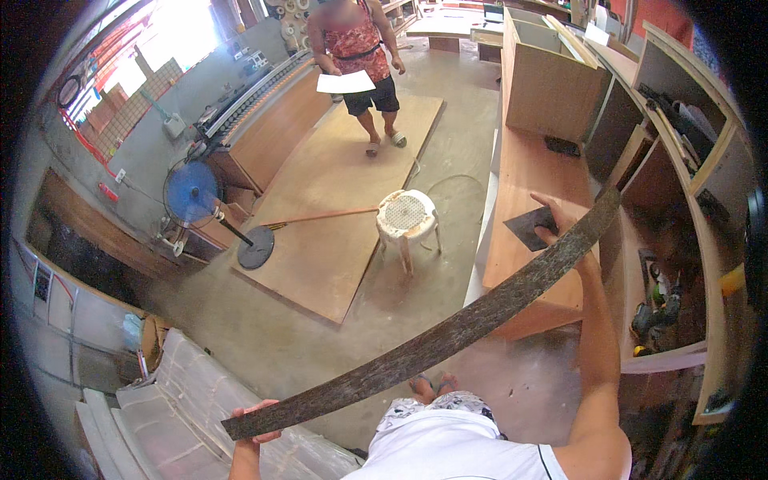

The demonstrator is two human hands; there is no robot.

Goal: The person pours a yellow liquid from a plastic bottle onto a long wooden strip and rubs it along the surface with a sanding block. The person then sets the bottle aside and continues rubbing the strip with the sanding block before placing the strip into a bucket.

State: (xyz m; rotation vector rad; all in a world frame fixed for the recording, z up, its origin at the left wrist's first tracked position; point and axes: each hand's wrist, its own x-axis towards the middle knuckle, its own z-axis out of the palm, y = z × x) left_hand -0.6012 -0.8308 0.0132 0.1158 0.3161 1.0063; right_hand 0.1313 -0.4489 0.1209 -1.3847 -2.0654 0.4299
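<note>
A long, flat, dark mottled strip [424, 330] slants from lower left to upper right in front of me. Its lower left end is gripped by my left hand [260, 424], fingers closed around the edge. The strip's other stretch crosses over my right forearm and hides part of my wrist. My right hand [556, 220] reaches beyond it, thumb and forefinger stretched apart, over a thin dark square piece [524, 230]. That piece lies on a reddish-brown wooden panel [512, 268]; whether my fingers press on it is hard to tell.
Ahead, a person [360, 64] holding a white sheet stands on a large plywood board [320, 208]. A white stool [408, 216] and a blue standing fan [192, 192] are nearby. Wooden shelving [664, 192] with tools lines the right; plastic-wrapped panels [192, 400] lie lower left.
</note>
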